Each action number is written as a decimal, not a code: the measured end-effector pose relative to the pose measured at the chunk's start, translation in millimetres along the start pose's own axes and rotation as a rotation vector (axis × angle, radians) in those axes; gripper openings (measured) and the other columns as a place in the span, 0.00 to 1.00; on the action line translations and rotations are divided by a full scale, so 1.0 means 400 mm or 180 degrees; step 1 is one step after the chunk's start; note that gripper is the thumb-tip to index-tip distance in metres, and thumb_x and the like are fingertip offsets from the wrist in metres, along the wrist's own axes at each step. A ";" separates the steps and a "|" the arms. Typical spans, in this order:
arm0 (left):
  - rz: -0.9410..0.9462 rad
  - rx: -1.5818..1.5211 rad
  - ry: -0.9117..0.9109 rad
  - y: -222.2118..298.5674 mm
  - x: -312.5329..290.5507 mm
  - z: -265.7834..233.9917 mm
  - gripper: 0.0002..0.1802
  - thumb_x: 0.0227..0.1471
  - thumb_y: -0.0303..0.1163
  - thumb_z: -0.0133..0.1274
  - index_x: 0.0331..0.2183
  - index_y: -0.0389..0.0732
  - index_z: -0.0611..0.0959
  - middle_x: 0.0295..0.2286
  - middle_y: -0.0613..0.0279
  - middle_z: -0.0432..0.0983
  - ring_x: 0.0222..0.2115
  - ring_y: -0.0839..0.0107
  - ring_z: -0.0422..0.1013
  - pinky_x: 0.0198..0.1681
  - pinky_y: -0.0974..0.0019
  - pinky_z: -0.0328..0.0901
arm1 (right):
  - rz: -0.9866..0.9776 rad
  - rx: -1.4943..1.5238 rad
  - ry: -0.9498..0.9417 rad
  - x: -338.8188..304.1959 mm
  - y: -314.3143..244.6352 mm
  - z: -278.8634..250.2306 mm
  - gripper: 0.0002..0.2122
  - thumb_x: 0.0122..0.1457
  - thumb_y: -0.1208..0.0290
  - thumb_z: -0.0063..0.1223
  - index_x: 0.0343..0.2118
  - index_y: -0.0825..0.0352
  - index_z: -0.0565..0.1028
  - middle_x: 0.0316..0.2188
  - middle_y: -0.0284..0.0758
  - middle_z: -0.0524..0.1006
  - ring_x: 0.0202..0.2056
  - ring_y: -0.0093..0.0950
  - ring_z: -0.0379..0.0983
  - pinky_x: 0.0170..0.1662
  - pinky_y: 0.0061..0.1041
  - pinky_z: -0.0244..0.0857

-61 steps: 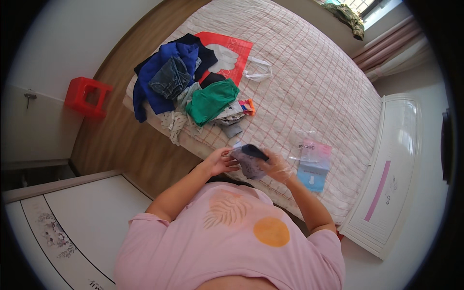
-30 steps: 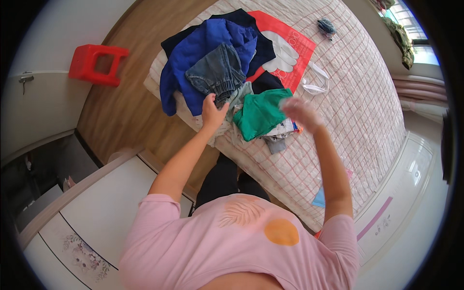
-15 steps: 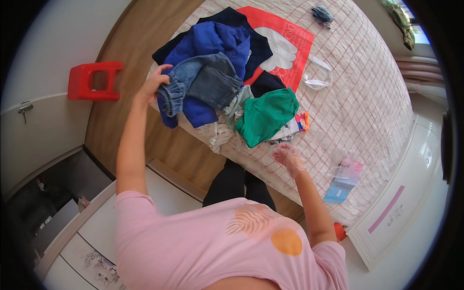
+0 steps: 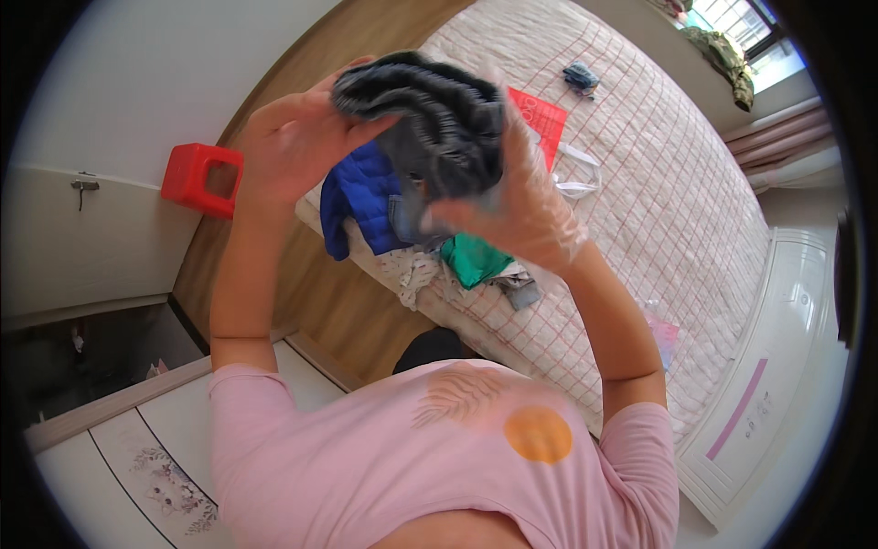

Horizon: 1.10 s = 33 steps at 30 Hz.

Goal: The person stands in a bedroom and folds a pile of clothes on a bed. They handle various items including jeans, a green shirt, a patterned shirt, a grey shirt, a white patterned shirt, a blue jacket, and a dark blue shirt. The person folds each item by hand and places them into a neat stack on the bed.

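Both hands are raised close to the camera, the left hand point(image 4: 297, 137) and right hand point(image 4: 517, 206) gripping a dark grey garment point(image 4: 434, 114) above a pile of clothes point(image 4: 416, 242) on the bed point(image 4: 677, 192); a red stool point(image 4: 203, 179) stands on the floor.

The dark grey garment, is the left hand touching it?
Touching. The head view shows the left hand gripping the dark grey garment, fingers pressed against its edge.
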<state>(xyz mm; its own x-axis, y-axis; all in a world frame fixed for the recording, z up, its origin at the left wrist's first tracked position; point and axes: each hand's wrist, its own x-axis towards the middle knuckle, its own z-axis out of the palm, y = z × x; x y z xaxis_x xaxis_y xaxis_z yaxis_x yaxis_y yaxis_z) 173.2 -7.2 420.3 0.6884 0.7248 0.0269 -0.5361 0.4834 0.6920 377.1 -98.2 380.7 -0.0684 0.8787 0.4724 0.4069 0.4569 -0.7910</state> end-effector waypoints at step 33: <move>-0.2276 -0.3194 0.1504 -0.890 -0.032 0.086 0.55 0.36 0.67 0.48 0.48 0.30 0.50 0.49 0.31 0.48 0.50 0.38 0.52 0.52 0.44 0.52 | -0.2250 -0.2769 0.1038 -0.074 -0.345 -0.868 0.17 0.47 0.84 0.51 0.42 0.63 0.73 0.38 0.37 0.74 0.43 0.32 0.68 0.47 0.26 0.60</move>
<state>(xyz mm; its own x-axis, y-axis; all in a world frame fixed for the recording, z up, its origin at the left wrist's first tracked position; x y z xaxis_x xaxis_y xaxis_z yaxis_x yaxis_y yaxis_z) 372.1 -205.4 198.2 0.8431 0.1608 -0.5132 -0.3956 0.8319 -0.3891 639.4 -235.4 610.8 -0.3436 0.3315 0.8787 0.8675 0.4704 0.1617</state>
